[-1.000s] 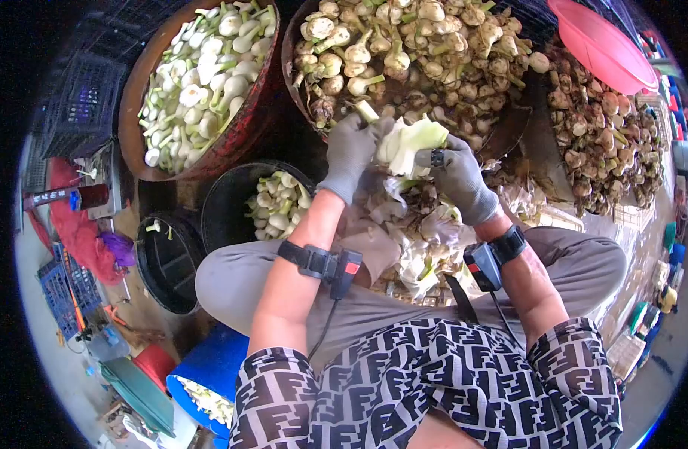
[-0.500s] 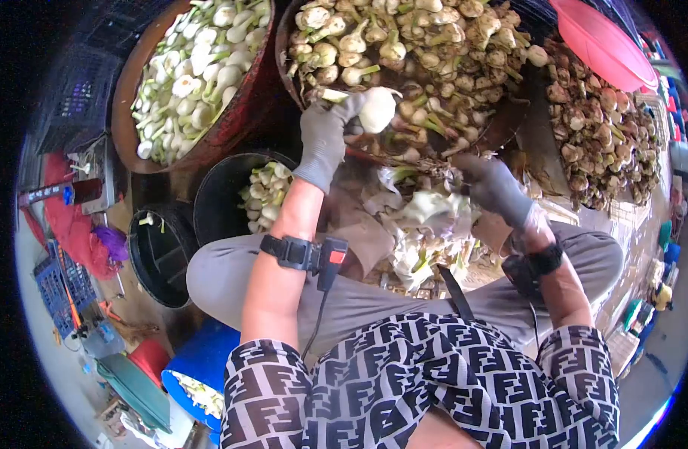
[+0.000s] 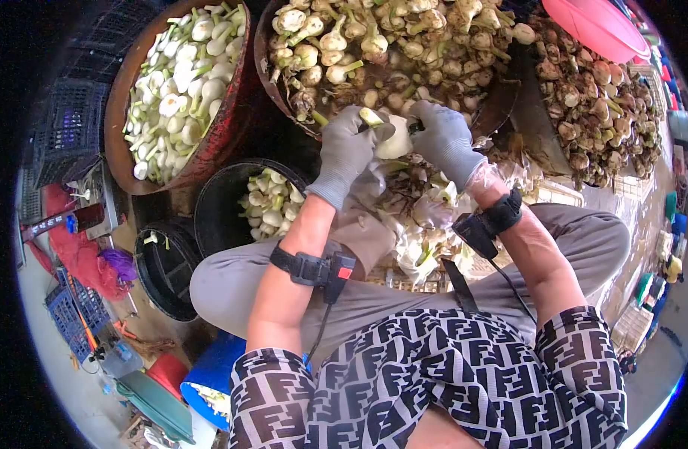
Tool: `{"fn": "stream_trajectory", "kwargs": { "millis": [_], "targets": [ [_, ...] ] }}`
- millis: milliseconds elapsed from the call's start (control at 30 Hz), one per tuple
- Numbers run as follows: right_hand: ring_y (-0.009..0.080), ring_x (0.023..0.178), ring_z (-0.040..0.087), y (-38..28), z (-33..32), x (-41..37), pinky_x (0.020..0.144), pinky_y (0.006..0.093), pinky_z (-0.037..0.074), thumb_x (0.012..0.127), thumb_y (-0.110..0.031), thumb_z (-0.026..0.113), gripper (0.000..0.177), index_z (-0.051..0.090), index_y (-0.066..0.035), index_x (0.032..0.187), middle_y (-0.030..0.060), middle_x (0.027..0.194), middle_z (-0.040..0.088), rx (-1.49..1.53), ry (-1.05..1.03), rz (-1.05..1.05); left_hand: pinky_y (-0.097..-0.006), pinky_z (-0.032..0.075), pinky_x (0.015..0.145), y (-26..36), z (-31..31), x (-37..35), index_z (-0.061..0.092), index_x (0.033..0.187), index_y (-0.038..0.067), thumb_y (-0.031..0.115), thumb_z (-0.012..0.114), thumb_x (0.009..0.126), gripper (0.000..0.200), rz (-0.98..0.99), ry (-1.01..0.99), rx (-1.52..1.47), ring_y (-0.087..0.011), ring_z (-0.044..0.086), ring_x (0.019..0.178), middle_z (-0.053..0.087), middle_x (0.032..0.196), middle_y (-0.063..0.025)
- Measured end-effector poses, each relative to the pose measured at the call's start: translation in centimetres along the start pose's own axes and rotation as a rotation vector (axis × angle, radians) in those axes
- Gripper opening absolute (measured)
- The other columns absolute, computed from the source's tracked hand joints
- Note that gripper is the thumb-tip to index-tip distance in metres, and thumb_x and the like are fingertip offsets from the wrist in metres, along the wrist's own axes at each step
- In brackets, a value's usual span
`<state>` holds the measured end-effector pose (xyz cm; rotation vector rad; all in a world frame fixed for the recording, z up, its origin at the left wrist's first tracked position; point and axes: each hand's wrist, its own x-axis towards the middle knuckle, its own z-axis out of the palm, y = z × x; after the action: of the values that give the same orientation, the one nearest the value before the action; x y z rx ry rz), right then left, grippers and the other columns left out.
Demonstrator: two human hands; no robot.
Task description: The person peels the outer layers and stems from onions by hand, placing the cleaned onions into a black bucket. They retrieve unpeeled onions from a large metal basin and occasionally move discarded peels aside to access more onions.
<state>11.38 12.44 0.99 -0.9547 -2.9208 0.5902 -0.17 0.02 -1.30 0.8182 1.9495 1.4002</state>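
Observation:
My left hand [image 3: 347,153], in a grey glove, is closed around the stem of a white garlic bulb [image 3: 393,140]. The cut stem end pokes out above the fingers. Close against the bulb's right side is my right hand [image 3: 445,140], gloved too, with its fingers curled. Something small and dark shows at its fingertips, but I cannot make it out. Below both hands lies a heap of loose garlic skins [image 3: 426,217]. Just beyond them, a large round tub [image 3: 263,56] holds muddy, unpeeled garlic bulbs [image 3: 374,41] in brownish water.
A rusty red tub [image 3: 231,123] of clean white garlic stands at the upper left. Beside my left knee are a black bucket [image 3: 209,191] with peeled bulbs and another black bucket [image 3: 164,262]. Dirty garlic [image 3: 602,112] is piled at the right, under a pink basin [image 3: 594,30].
My right hand has moved up and left from the skins to the bulb. My left hand has shifted slightly right and down with the garlic. The view has shifted slightly.

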Motion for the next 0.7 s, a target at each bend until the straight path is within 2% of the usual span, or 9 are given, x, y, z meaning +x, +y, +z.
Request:
{"fn": "stream_trajectory", "kwargs": {
  "millis": [167, 267, 367, 400, 500, 533, 633, 667, 700],
  "targets": [
    [0.0355, 0.088, 0.059, 2.3, 0.0, -0.4, 0.079, 0.0416, 0.046, 0.071, -0.018, 0.058, 0.031, 0.057, -0.003, 0.099, 0.021, 0.09, 0.061, 0.137, -0.007, 0.246, -0.0243, 0.046, 0.077, 0.4, -0.8, 0.5, 0.062, 0.087, 0.004, 0.017, 0.07, 0.076, 0.019, 0.191, -0.204, -0.345, -0.0101, 0.057, 0.084, 0.062, 0.086, -0.0019],
    [0.0366, 0.089, 0.058, 2.4, -0.3, -1.1, 0.08, 0.0407, 0.046, 0.071, -0.021, 0.059, 0.038, 0.058, -0.005, 0.105, 0.0229, 0.091, 0.061, 0.179, -0.035, 0.324, -0.0243, 0.045, 0.081, 0.2, -0.5, 0.5, 0.062, 0.088, 0.004, 0.018, 0.068, 0.077, 0.019, 0.147, -0.233, -0.489, -0.0102, 0.056, 0.087, 0.062, 0.088, -0.0024],
    [0.0359, 0.089, 0.059, 2.6, 0.0, -2.2, 0.078, 0.0384, 0.046, 0.071, -0.021, 0.059, 0.037, 0.059, -0.005, 0.104, 0.0225, 0.091, 0.061, 0.41, -0.074, 0.422, -0.025, 0.045, 0.082, -0.7, -0.3, 0.4, 0.061, 0.09, 0.003, 0.023, 0.065, 0.08, 0.023, 0.132, -0.25, -0.535, -0.0116, 0.057, 0.088, 0.063, 0.09, -0.0036],
    [0.0346, 0.089, 0.06, 2.7, 0.2, -2.4, 0.077, 0.0361, 0.046, 0.072, -0.016, 0.057, 0.035, 0.059, -0.006, 0.105, 0.021, 0.092, 0.062, 0.438, -0.068, 0.405, -0.0254, 0.045, 0.083, -1.0, -0.4, 0.4, 0.06, 0.092, 0.002, 0.024, 0.063, 0.081, 0.024, 0.068, -0.223, -0.51, -0.0121, 0.057, 0.088, 0.063, 0.091, -0.0047],
    [0.0203, 0.072, 0.06, 2.8, 0.8, -2.9, 0.066, 0.0332, 0.047, 0.074, -0.003, 0.056, 0.027, 0.059, -0.002, 0.101, 0.0122, 0.084, 0.064, 0.661, -0.016, 0.275, -0.0256, 0.045, 0.082, -1.3, -1.0, 0.6, 0.06, 0.096, -0.001, 0.021, 0.057, 0.086, 0.024, -0.073, -0.132, -0.427, -0.0133, 0.058, 0.087, 0.064, 0.093, -0.0074],
    [0.0179, 0.078, 0.06, 1.9, -0.5, -3.0, 0.069, 0.0325, 0.047, 0.077, 0.0, 0.054, 0.029, 0.057, -0.003, 0.106, 0.0086, 0.09, 0.064, 0.625, -0.036, 0.141, -0.025, 0.046, 0.079, -1.6, -1.0, 0.9, 0.06, 0.097, -0.001, 0.017, 0.055, 0.087, 0.021, -0.087, -0.091, -0.397, -0.0134, 0.06, 0.086, 0.064, 0.093, -0.0079],
    [0.0237, 0.084, 0.061, 0.2, -1.3, -2.6, 0.073, 0.0342, 0.047, 0.075, -0.004, 0.058, 0.036, 0.054, -0.003, 0.11, 0.0107, 0.094, 0.064, 0.485, 0.033, -0.202, -0.0255, 0.048, 0.076, -2.9, -0.5, 1.1, 0.058, 0.103, -0.004, 0.013, 0.046, 0.091, 0.024, -0.102, -0.011, -0.361, -0.0145, 0.061, 0.086, 0.065, 0.096, -0.0108],
    [0.0333, 0.095, 0.056, 0.0, -1.1, -2.4, 0.083, 0.0398, 0.044, 0.07, -0.004, 0.053, 0.048, 0.049, -0.009, 0.117, 0.0178, 0.101, 0.059, 0.22, -0.097, -0.134, -0.0256, 0.048, 0.076, -3.5, -0.4, 1.4, 0.058, 0.103, -0.005, 0.013, 0.045, 0.091, 0.025, -0.102, -0.002, -0.32, -0.0144, 0.061, 0.086, 0.065, 0.095, -0.0107],
    [0.0334, 0.094, 0.057, -0.3, -1.2, -2.2, 0.082, 0.0405, 0.044, 0.07, -0.005, 0.053, 0.047, 0.049, -0.009, 0.116, 0.018, 0.1, 0.059, 0.164, -0.148, -0.099, -0.0257, 0.048, 0.076, -4.1, -0.3, 1.5, 0.058, 0.103, -0.005, 0.012, 0.043, 0.092, 0.026, -0.1, 0.006, -0.279, -0.0143, 0.061, 0.085, 0.065, 0.094, -0.0106]
  ]
}}
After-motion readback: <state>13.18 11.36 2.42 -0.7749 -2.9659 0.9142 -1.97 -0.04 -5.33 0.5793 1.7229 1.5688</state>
